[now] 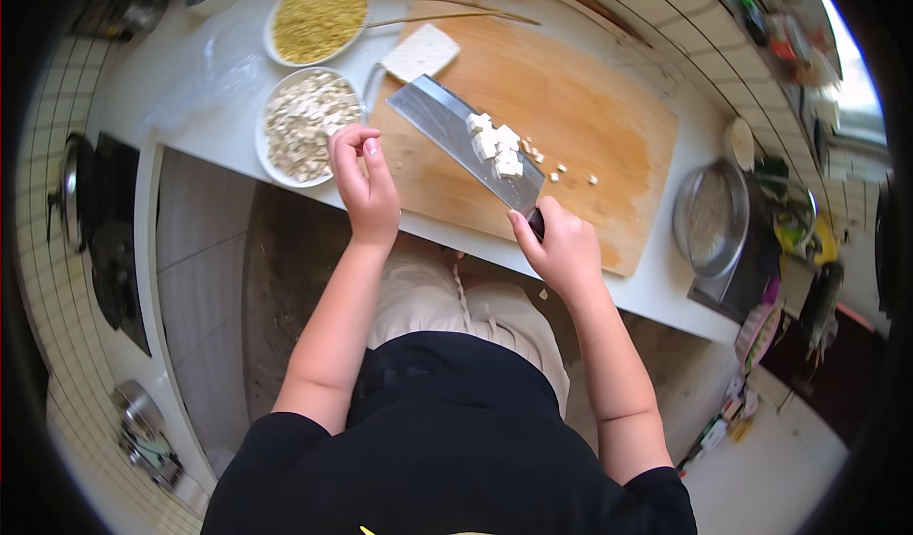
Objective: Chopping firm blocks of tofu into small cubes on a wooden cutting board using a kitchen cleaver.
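My right hand (567, 246) grips the dark handle of a Chinese cleaver (449, 132), its broad blade lying flat above the wooden cutting board (599, 121). Several white cubes, which look like tofu (497, 146), rest on the blade. Loosely curled and holding nothing, my left hand (365, 182) hovers at the right rim of a white bowl (265, 153) filled with small pale diced pieces (310, 121). A flat white slab, likely tofu (421, 53), lies at the board's far left corner. Tiny crumbs (562, 168) are scattered right of the blade.
Behind the diced pieces stands a second white bowl (269, 39) of yellow bits. Chopsticks (456, 16) lie across the board's far edge. A metal basin (713, 217) is at the right, and a clear plastic bag (207, 71) at the left. A black hob (118, 242) sits further left.
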A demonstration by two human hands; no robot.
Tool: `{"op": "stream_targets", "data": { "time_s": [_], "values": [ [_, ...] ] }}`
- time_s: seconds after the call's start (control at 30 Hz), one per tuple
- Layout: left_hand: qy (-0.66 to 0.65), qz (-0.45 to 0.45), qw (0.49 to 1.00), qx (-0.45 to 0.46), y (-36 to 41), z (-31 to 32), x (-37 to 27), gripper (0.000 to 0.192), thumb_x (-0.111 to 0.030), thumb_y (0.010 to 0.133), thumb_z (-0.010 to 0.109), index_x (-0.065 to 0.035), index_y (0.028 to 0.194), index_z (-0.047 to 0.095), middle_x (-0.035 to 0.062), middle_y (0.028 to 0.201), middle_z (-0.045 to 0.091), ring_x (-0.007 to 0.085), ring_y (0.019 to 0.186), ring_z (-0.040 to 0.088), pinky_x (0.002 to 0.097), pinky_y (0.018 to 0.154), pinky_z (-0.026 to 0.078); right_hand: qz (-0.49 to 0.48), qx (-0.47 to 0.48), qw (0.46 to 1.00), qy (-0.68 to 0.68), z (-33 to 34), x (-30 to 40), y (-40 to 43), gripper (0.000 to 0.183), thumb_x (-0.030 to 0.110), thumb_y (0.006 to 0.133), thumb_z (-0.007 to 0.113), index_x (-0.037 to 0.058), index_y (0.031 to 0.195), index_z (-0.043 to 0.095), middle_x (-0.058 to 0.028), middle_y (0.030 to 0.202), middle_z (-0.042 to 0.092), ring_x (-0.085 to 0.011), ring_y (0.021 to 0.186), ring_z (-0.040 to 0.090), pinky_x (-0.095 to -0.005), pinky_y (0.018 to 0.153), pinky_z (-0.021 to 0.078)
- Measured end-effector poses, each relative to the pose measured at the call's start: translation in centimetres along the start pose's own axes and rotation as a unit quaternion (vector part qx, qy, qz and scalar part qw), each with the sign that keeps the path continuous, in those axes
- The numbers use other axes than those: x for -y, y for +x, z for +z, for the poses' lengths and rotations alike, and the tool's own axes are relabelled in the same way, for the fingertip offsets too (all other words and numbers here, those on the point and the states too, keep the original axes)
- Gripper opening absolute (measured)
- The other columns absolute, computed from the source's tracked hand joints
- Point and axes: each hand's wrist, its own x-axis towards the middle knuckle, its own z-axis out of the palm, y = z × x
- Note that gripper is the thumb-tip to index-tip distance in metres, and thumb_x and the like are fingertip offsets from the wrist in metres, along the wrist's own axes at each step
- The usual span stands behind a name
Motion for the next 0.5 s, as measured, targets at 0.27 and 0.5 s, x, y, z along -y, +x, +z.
{"op": "stream_targets", "data": {
  "time_s": [0.27, 0.5],
  "values": [
    [0.231, 0.256, 0.91, 0.23, 4.8, -6.3, -3.5, 0.029, -0.021, 0.082, 0.071, -0.0081, 0.107, 0.062, 0.0118, 0.116, 0.057, 0.0323, 0.111, 0.054, 0.0454, 0.098, 0.04, -0.249, -0.014, 0.964, -0.093, 4.7, 6.5, 5.4, 0.041, 0.04, 0.086, 0.072, 0.0053, 0.076, 0.054, -0.0126, 0.061, 0.062, -0.0307, 0.053, 0.062, -0.0392, 0.05, 0.0496],
    [0.267, 0.246, 0.892, 0.269, 8.1, -10.3, 2.7, 0.022, -0.022, 0.084, 0.072, -0.0128, 0.103, 0.067, 0.0086, 0.122, 0.059, 0.0305, 0.12, 0.054, 0.0472, 0.106, 0.038, -0.333, 0.007, 0.938, -0.096, 8.7, 11.5, 9.5, 0.042, 0.043, 0.085, 0.072, 0.005, 0.075, 0.055, -0.0122, 0.061, 0.062, -0.0307, 0.053, 0.063, -0.0401, 0.051, 0.0508]
  ]
}}
